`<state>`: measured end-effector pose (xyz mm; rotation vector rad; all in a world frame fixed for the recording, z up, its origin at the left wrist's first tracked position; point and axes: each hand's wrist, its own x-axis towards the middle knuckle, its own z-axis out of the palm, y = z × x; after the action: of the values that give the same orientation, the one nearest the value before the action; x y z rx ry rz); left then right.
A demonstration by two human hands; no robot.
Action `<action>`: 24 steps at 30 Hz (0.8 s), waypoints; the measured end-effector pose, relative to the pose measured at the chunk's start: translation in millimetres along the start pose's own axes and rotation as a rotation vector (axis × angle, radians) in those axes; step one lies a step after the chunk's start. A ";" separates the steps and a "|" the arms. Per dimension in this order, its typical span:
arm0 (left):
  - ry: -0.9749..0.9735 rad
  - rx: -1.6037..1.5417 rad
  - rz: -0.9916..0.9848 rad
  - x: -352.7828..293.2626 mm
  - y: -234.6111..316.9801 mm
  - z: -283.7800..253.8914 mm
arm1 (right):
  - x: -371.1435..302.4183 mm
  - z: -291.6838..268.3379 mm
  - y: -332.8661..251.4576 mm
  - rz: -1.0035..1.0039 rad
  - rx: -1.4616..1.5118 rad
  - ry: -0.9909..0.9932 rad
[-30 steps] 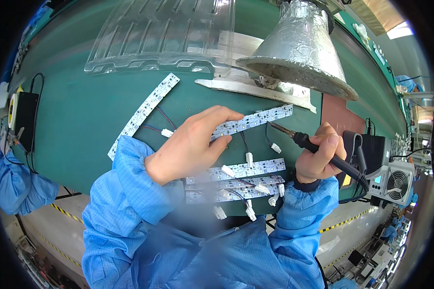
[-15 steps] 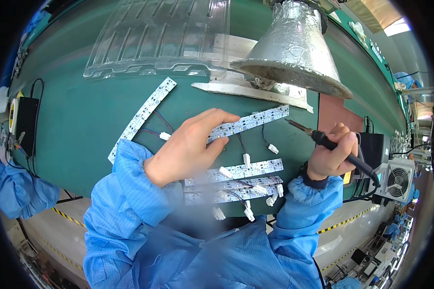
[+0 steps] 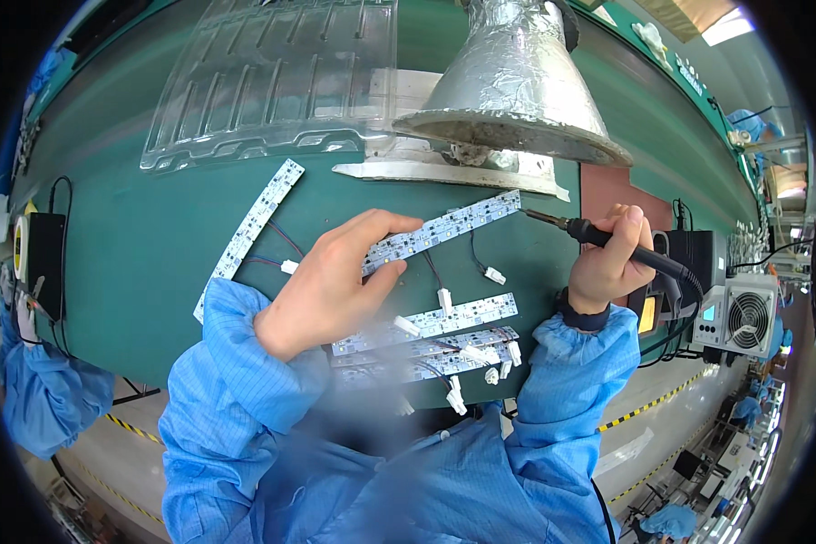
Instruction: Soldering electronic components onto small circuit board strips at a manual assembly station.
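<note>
My left hand pinches the near-left part of a white LED circuit board strip between thumb and fingers. Thin wires with white plug connectors hang off that strip. In my right hand is a black-handled soldering iron, its tip pointing left at the strip's right end. Whether the tip touches the board, I cannot tell. Another LED strip lies slanted to the left, partly under my left sleeve. Closer to me are several more strips with wires and connectors, partly blurred over.
A foil-covered fume hood stands on a white base behind the strips. Clear plastic trays lie at the far left. At right are a brown mat, a black soldering station and a white fan unit. A black box sits far left.
The soldering iron's tip has come closer to the right end of the held strip. My view has shifted slightly, so the bench things appear further left.
</note>
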<state>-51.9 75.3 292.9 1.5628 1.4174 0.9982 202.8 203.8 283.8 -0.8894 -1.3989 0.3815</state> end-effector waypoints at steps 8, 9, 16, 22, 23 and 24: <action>-0.005 0.001 -0.011 1.5 2.5 0.6 | 0.7 1.0 -1.7 0.001 -0.024 -0.009; -0.002 -0.002 -0.011 1.4 2.5 0.7 | 1.0 1.3 -1.9 -0.006 -0.013 -0.015; -0.009 -0.005 -0.021 0.3 1.4 0.1 | -0.2 2.2 -6.5 0.011 -0.014 -0.026; -0.007 0.017 0.024 0.2 -0.5 0.2 | -0.7 1.7 -5.4 -0.006 0.003 -0.030; -0.002 0.015 0.034 0.2 -1.5 0.5 | 0.0 1.4 -5.0 -0.006 0.004 -0.030; 0.003 0.012 0.043 0.2 -2.0 0.8 | 0.6 1.0 -4.3 -0.005 0.009 -0.021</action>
<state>-51.9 75.5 290.8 1.6071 1.3991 1.0194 200.8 201.8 287.2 -0.8772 -1.4173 0.3938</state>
